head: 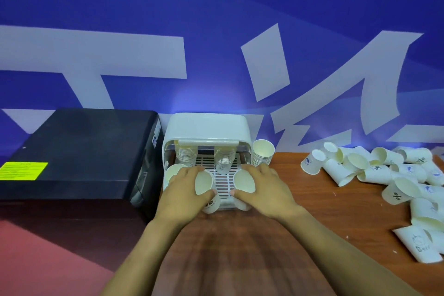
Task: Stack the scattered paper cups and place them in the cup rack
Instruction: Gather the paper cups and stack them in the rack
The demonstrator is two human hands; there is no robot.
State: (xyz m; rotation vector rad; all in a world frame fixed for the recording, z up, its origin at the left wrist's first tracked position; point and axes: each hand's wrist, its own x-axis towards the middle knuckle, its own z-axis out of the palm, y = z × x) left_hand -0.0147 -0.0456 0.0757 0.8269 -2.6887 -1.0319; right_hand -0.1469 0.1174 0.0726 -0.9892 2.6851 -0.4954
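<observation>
A white cup rack point(207, 127) with a slatted tray stands at the back of the wooden table point(240, 259). Two cup stacks point(186, 153) stand at its back. My left hand point(182, 194) grips a paper cup point(204, 184) at the tray's front left. My right hand point(264, 190) grips another paper cup point(244, 181) at the front right. A further cup point(174, 170) sits at the tray's left side. Several loose paper cups point(374, 170) lie scattered at the right.
A black box point(79, 151) with a yellow label stands left of the rack. A stack of cups point(262, 155) stands just right of the rack. A blue wall with white shapes rises behind the table.
</observation>
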